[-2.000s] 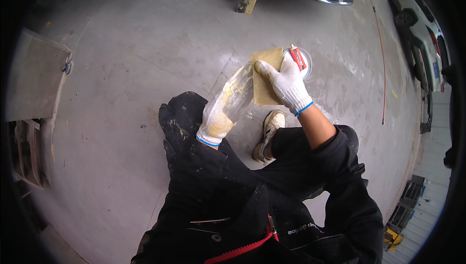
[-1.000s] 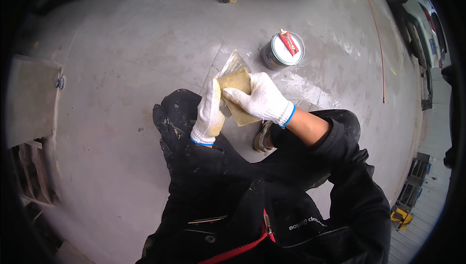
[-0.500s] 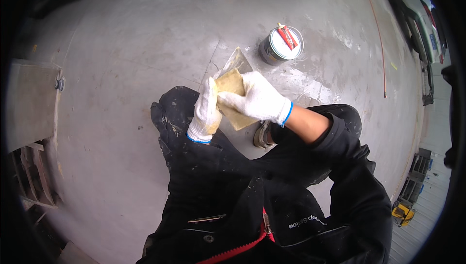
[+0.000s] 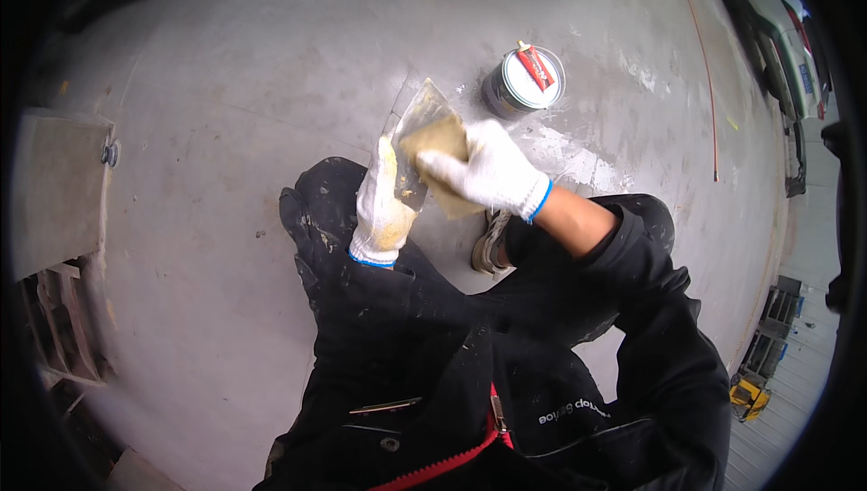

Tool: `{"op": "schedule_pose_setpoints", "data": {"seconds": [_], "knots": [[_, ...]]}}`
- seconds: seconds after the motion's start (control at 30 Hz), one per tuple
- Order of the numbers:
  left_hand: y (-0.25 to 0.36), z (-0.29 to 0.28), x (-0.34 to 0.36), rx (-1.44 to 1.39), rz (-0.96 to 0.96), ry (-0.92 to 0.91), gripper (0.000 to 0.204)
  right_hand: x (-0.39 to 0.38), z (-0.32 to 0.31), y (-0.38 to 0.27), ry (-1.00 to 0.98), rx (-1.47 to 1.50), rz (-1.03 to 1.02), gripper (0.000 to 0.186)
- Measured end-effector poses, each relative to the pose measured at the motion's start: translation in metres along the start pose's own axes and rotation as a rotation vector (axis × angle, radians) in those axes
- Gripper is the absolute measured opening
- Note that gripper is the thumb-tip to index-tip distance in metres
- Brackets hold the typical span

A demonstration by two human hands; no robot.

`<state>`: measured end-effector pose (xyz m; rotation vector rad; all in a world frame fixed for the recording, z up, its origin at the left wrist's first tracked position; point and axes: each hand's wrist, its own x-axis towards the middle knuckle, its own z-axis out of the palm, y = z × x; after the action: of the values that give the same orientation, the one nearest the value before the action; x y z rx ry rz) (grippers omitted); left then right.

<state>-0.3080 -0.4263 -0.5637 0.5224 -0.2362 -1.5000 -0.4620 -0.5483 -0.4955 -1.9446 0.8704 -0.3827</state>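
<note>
Tan rectangular sheet (image 4: 435, 140) over a cloudy, see-through flat plate (image 4: 423, 104).
The white-gloved left hand (image 4: 381, 209) grasps the plate, fingers partly hidden; the white-gloved right hand (image 4: 497, 172) pinches the blurred sheet. Over there, a red tube (image 4: 536, 68) hides part of the white lid (image 4: 526, 96) on a dark round can (image 4: 496, 99); farther off, a pale car (image 4: 769, 8) is cut off.

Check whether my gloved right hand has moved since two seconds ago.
Yes. Judged against the dark lidded can, your gloved right hand has moved toward you and a little left: it partly covered the can then, but not now.
</note>
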Motion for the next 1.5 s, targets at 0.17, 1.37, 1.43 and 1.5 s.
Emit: {"op": "schedule_pose_setpoints", "data": {"seconds": [0.17,1.37,1.43,1.5], "knots": [[0.002,0.006,0.002,0.277,0.065,0.085,0.068,0.005,-0.009,-0.012,0.067,0.183,0.356,0.032],[0.01,0.042,0.002,0.94,0.662,-0.17,0.075,-0.017,0.013,-0.017,0.086,0.898,0.384,0.036],[0.016,0.036,0.005,1.038,0.737,-0.155,0.068,-0.023,0.015,-0.016,-0.024,0.827,0.363,0.037],[0.024,0.028,0.011,1.261,0.996,-0.095,0.063,-0.028,0.016,-0.017,-0.125,0.841,0.432,0.037]]}}
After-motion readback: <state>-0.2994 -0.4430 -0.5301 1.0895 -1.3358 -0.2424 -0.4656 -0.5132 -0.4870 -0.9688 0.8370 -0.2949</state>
